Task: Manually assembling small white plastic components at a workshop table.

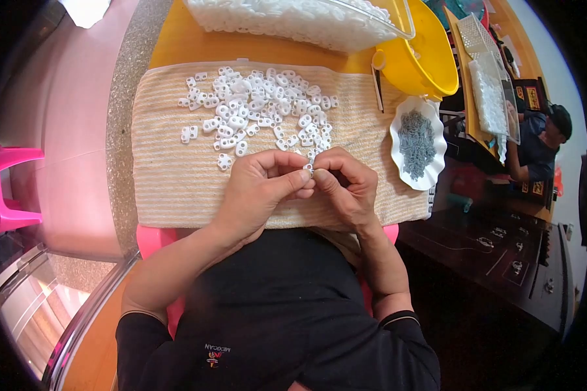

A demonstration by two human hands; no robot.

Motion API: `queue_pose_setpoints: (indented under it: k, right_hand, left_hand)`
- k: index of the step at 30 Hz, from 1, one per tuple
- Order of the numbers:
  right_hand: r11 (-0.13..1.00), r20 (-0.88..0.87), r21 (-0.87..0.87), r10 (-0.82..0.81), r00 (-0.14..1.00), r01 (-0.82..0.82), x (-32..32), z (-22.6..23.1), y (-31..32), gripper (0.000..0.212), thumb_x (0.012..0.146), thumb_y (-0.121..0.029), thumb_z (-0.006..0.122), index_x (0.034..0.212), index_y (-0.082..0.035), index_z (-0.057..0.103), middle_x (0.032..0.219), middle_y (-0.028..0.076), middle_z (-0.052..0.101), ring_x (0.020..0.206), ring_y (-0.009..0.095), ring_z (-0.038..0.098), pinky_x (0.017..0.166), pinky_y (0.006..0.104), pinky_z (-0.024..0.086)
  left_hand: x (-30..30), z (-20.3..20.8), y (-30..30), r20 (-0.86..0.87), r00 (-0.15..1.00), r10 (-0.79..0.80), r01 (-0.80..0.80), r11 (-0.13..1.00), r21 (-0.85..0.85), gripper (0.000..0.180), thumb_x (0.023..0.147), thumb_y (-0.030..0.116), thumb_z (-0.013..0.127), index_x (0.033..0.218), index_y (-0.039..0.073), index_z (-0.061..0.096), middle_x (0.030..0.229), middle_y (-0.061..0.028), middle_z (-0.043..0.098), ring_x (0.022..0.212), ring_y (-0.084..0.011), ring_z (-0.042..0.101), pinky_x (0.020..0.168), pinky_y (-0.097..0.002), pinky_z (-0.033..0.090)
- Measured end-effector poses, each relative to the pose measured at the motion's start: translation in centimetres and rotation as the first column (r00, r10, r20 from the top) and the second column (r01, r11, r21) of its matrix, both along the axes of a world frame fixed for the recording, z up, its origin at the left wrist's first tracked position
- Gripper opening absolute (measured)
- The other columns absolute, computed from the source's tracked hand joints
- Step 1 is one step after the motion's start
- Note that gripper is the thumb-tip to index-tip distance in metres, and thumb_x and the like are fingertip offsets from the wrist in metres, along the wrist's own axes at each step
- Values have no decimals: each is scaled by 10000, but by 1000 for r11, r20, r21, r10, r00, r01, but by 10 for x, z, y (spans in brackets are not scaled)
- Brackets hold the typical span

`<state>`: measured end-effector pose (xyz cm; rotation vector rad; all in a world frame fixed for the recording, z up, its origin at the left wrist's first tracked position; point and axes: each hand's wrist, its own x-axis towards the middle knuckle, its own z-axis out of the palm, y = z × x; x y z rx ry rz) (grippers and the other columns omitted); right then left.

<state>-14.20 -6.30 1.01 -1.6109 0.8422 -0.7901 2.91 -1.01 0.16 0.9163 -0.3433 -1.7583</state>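
Note:
Just in front of me, my left hand [262, 184] pinches a small white plastic cord lock [308, 167] between thumb and fingers. My right hand [349, 188] closes in from the other side, thumb and forefinger pressed together at the same piece. Whether a tiny part is between the right fingertips is too small to tell. Beyond my hands, a loose heap of white two-hole cord locks [257, 98] spreads over a striped cloth [169, 176]. Right of the hands, a white scalloped dish [398, 146] holds many small grey metal pieces that look like springs [417, 146].
A clear bin [407, 23] of white parts stands at the far edge, beside a yellow basin [437, 65]. A small spoon-like tool [378, 81] lies near it. At the right, another person [538, 146] sits by a tray of white parts [492, 98]. A pink stool [10, 189] stands left.

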Motion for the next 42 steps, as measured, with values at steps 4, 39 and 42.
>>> queue_pose_setpoints:
  k: [4,39,42]
  right_hand:
    - [1000,-14,-7,-1,1000,1,0,1,0,62,867,-17,640,889,38,625,885,81,604,820,140,559,734,247,441]
    - [917,-307,-374,16,952,-136,8,18,-52,204,814,53,639,1009,-4,645,880,82,624,766,157,619,631,272,467]
    - [840,-458,-493,-29,889,-226,17,20,-61,212,802,14,645,1006,-43,660,887,98,617,777,246,631,644,320,480]
  left_hand:
    - [-1,1,0,9,1000,7,-7,1000,-1,150,858,25,652,1001,-10,624,889,-89,669,776,-131,658,725,-253,572]
    - [5,2,-3,-67,987,144,-146,989,-25,138,865,20,636,998,-4,608,862,-81,649,753,-151,649,730,-275,569]
    - [7,3,-3,-70,986,151,-153,988,-23,140,864,18,635,1000,-3,608,861,-87,647,758,-153,649,733,-278,570]
